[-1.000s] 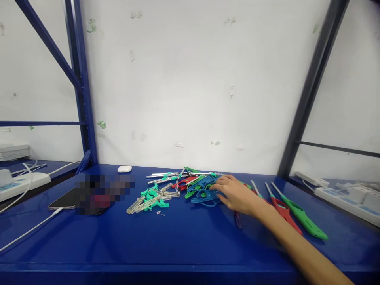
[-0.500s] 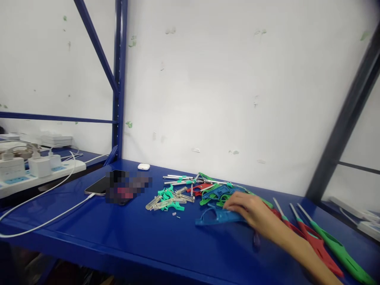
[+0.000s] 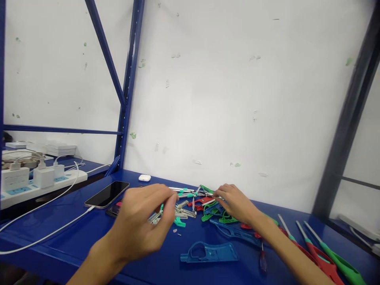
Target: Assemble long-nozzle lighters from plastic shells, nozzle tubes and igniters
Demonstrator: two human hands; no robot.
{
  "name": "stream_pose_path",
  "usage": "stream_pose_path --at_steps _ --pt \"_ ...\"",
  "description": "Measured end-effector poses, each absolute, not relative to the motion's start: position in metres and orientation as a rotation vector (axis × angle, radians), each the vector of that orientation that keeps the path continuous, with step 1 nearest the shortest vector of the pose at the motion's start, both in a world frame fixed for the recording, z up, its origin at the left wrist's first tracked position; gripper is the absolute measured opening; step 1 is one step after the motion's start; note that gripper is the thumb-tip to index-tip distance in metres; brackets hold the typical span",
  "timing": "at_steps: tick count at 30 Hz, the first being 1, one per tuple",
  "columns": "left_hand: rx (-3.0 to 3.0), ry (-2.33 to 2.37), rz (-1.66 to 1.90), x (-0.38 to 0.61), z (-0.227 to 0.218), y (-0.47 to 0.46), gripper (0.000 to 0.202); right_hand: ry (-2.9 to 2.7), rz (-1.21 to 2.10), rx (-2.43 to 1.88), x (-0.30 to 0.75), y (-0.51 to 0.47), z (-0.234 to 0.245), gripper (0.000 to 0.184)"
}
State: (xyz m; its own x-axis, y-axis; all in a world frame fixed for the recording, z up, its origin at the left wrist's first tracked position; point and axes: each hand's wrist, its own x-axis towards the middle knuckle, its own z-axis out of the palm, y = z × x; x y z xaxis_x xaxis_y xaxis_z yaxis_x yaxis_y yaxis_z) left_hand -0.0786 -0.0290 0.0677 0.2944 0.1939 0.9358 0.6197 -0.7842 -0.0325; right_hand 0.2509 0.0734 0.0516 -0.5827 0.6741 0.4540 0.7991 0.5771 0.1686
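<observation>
My left hand [image 3: 139, 227] hovers over a heap of small metal tubes with green tips [image 3: 181, 213]. Its fingers are curled in a pinch, with a green-tipped tube between thumb and fingers. My right hand [image 3: 237, 204] reaches into a pile of red, green and blue plastic shells [image 3: 212, 208], fingertips bent down onto it; what they grip is hidden. One blue shell [image 3: 210, 252] lies alone near the front edge of the blue shelf [image 3: 89, 241]. Another blue shell [image 3: 234, 232] lies under my right wrist.
A phone [image 3: 107, 194] on a white cable [image 3: 44, 234] lies at the left, with a white earbud case [image 3: 144, 177] behind it. Long red [image 3: 317, 255] and green [image 3: 338, 259] lighters and a small screwdriver [image 3: 263, 259] lie at the right. Power strips [image 3: 38, 180] sit on the neighbouring shelf.
My left hand has come into view over the small parts. My right hand let go of the blue shell near the front and moved back to the pile. The view shifted left.
</observation>
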Motion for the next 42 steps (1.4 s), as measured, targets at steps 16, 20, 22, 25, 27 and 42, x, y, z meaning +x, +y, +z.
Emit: stream_pose_path --at_steps 16,20,22,25,27,42 --pt "-2.437 -1.261 -0.728 -0.054 0.040 0.037 0.025 -2.424 -0.301 -1.368 0.171 0.098 0.013 0.037" --pt "-2.406 -1.260 -0.753 -0.053 0.040 0.039 0.026 -2.294 -0.220 -1.505 0.159 0.116 0.013 0.034" --pt "-2.393 -1.256 -0.782 -0.053 0.039 0.040 0.026 -2.213 -0.173 -1.552 0.160 0.115 0.016 0.033" --pt "-2.376 -1.245 -0.841 -0.053 0.039 0.040 0.025 -2.071 -0.120 -1.569 0.169 0.108 0.025 0.032" --pt "-2.365 -1.233 -0.884 -0.053 0.040 0.039 0.025 -1.959 -0.101 -1.547 0.175 0.103 0.035 0.030" --pt "-2.123 -0.900 -1.374 -0.051 0.047 0.027 0.059 -1.779 0.329 -0.961 0.186 -0.012 0.107 0.034"
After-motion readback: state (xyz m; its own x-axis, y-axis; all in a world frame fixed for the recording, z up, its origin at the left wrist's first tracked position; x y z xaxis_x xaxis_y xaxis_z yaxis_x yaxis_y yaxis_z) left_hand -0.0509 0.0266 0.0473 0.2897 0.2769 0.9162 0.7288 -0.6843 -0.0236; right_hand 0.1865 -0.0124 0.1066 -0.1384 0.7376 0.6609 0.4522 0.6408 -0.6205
